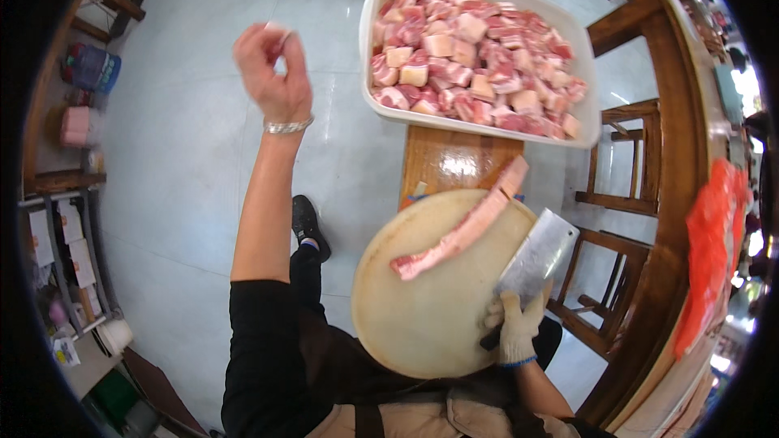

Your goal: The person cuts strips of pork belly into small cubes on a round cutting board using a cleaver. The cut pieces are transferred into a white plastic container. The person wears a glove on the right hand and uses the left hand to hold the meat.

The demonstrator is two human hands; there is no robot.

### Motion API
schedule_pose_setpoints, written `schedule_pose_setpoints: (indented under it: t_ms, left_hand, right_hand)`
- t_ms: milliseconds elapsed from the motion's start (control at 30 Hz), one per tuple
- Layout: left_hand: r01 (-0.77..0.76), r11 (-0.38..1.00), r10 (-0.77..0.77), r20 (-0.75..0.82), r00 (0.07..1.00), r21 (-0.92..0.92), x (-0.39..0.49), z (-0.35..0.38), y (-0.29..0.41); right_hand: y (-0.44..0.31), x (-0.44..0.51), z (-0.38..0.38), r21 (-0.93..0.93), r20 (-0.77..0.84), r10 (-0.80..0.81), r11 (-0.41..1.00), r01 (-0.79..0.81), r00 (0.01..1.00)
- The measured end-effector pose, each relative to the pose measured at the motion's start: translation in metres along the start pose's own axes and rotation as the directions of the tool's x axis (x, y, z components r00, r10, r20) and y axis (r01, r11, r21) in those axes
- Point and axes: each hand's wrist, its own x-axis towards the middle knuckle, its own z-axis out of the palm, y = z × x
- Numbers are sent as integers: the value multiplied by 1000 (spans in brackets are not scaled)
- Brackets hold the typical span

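Observation:
My right hand (520, 322), in a white knit glove with a blue cuff edge, grips a cleaver (537, 252) by its dark handle. The broad metal blade lies over the right side of a round cutting board (414, 316). A long strip of raw pork belly (459, 234) crosses the board diagonally, its far end reaching past the rim. My bare left hand (274, 76) is raised over the floor, left of the board, with thumb and fingertips brought together. Something pale shows at those fingertips, too blurred to identify. A bracelet circles that wrist.
A white plastic tub (475, 129) heaped with pork chunks (471, 55) stands beyond the board, on a wooden bench (462, 158). Wooden chairs (627, 158) and a table edge (675, 152) line the right, with a red plastic bag (709, 255). Shelving (91, 255) runs along the left.

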Motion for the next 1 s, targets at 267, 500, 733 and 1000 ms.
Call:
schedule_pose_setpoints:
  t_ms: [267, 500, 733, 1000]
  left_hand:
    - [-49, 994, -36, 706, 707, 99, -12, 48, 169]
    - [-171, 890, -389, 899, 202, 423, -164, 7, 244]
    - [-312, 876, -359, 929, 86, 368, -168, -36, 283]
    - [-402, 902, -213, 972, -97, 157, -193, -159, 305]
  right_hand:
    - [-3, 0, -16, 102, 119, -19, 995, 6, 993]
    - [-26, -17, -40, 210, 265, -92, 977, 36, 960]
    - [7, -36, -63, 382, 281, -76, 923, -38, 957]
    - [66, -56, -105, -267, 150, -229, 927, 262, 962]
